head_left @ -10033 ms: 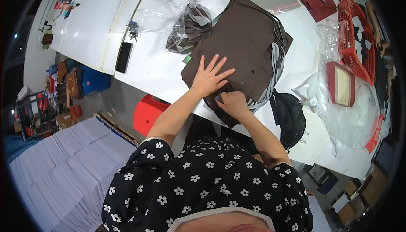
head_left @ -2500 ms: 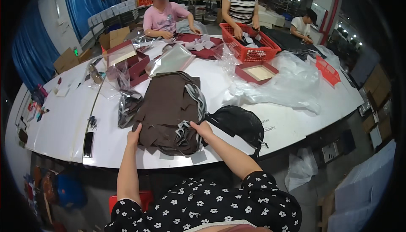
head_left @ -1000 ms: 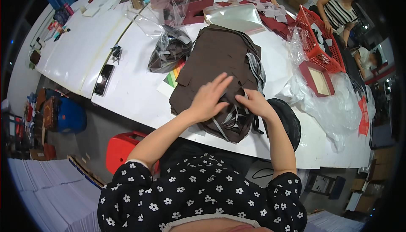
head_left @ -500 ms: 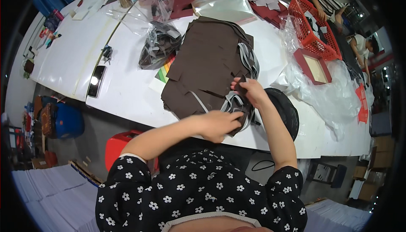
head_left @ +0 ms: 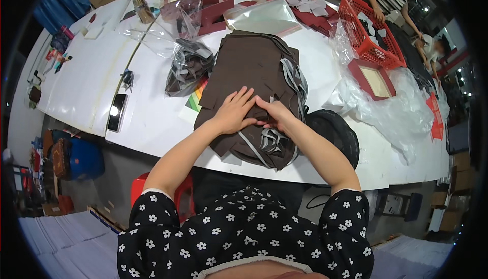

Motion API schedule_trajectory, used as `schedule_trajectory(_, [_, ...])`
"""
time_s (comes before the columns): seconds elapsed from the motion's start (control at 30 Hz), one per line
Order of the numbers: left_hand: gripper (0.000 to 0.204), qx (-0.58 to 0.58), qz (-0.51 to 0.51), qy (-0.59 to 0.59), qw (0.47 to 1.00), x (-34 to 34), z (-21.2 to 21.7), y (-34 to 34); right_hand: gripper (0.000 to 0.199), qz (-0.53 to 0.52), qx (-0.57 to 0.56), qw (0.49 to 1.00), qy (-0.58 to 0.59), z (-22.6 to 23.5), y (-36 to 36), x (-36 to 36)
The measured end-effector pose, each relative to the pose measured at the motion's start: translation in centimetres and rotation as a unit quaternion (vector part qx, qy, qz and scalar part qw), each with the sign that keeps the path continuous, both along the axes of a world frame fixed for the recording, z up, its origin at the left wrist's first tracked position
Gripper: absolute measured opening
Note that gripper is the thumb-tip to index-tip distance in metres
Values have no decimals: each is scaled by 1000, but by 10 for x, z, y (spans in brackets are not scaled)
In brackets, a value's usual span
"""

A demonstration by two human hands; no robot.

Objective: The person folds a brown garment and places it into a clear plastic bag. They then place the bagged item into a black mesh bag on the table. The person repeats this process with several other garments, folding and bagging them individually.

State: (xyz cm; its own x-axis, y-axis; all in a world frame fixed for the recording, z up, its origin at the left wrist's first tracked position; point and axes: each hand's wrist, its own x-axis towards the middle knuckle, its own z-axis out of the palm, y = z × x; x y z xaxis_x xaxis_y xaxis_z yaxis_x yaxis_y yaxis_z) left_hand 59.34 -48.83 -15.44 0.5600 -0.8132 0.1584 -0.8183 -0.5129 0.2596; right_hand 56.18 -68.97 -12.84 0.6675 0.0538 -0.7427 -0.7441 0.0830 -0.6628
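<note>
A large pile of dark brown fabric pieces [head_left: 249, 63] lies on the white table in front of me, with grey-edged strips [head_left: 294, 78] along its right side. My left hand [head_left: 235, 112] rests flat on the lower part of the pile, its fingers spread. Close beside it, my right hand [head_left: 277, 113] is bent, with thumb and fingers closed around a brown fabric piece [head_left: 261, 113], partly hidden by the fingers. Below the hands a bunch of loose grey strips [head_left: 273, 140] lies on the brown fabric.
Left of the pile are a clear bag of dark scraps [head_left: 189, 68] and a phone [head_left: 117, 112]. A black round item [head_left: 333, 134] sits at the right, near plastic sheeting [head_left: 386, 113], a maroon box [head_left: 372, 79] and a red basket [head_left: 371, 32]. Other people work at the far side.
My left hand has moved up and forward from the grey strips onto the brown fabric. My right hand has shifted left beside it, bringing the small brown piece along.
</note>
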Motion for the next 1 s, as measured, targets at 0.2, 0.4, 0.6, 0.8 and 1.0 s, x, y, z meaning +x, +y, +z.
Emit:
schedule_trajectory(0.2, [51, -77, 21, 29, 996, 69, 30, -28, 40, 32, -36, 997, -65, -17, -5, 2])
schedule_trajectory(0.4, [59, -18, 45, -64, 997, 76, -10, -72, 28, 195, -552, 721, -371, -31, 18, -21])
schedule_trajectory(0.6, [57, -40, 40, -92, 994, 68, -11, -69, 27, 180, -516, 647, -532, -37, 16, -44])
schedule_trajectory(0.8, [53, -77, 53, -137, 986, 63, -13, -71, 35, 38, -485, 660, -573, 10, 9, -98])
schedule_trajectory(1.0, [50, -183, 67, -78, 978, 67, -7, -66, 35, -243, -52, 897, -365, 32, -44, -72])
